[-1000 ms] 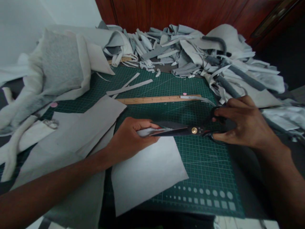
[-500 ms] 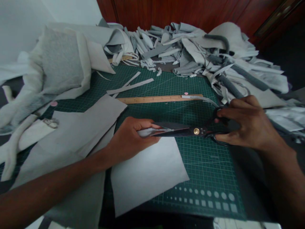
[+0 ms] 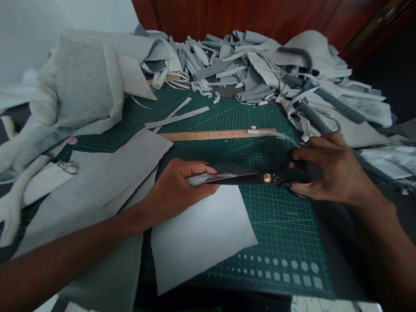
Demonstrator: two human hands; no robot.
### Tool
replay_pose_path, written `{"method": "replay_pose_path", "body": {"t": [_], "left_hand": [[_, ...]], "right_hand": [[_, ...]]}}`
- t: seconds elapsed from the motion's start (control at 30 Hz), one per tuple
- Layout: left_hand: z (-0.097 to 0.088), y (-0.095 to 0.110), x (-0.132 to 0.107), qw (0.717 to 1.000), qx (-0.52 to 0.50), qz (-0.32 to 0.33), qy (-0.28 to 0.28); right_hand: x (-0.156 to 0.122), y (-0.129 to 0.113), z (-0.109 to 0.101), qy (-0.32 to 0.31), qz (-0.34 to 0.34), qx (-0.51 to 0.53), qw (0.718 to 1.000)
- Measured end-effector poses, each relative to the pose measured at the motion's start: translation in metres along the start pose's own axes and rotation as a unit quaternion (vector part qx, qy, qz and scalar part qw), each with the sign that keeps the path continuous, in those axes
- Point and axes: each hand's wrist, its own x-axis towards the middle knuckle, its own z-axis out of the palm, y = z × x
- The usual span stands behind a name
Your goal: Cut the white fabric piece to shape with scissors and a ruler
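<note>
Black tailor's shears [image 3: 247, 177] lying crosswise over a green cutting mat [image 3: 279, 229], blades toward the left hand [image 3: 173, 190], its fingers pinching pale fabric [image 3: 208, 178], right hand [image 3: 334, 171] fingers hooked through the bows.

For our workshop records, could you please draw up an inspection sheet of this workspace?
Surface: green gridded cutting mat, with a wooden ruler lying across it.
Job's things: black scissors with a brass pivot; pale fabric strip at the blades; pale fabric sheet on the mat below.
Clutter: heaped grey and cream fabric offcuts behind the mat; loose strips on it.
Hands: left hand closed on the strip at the blades; right hand on the scissors' handles.
Cables: nothing seen.
Surroundings: white wall; reddish-brown wood panelling.
</note>
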Motion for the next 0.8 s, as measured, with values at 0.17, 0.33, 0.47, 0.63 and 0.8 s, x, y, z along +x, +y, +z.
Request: {"method": "replay_pose_path", "body": {"t": [0.17,0.33,0.47,0.63,0.8], "left_hand": [[-0.001,0.0,0.001,1.0,-0.01,0.004,0.007],[-0.001,0.001,0.0,1.0,0.003,0.022,-0.002],[0.0,0.003,0.0,1.0,0.012,0.016,0.004],[-0.001,0.003,0.0,1.0,0.01,0.014,0.01],[-0.002,0.002,0.0,1.0,-0.019,0.017,-0.006]], "right_hand": [[0.002,-0.003,-0.001,0.001,-0.012,0.001,1.0],[0.003,-0.005,-0.002,-0.023,0.012,-0.004,1.0],[0.0,0.001,-0.002,-0.026,0.036,-0.006,0.999],[-0.002,0.005,-0.003,-0.042,0.042,0.0,0.998],[0.001,-0.002,-0.001,-0.053,0.019,0.001,0.998]]}}
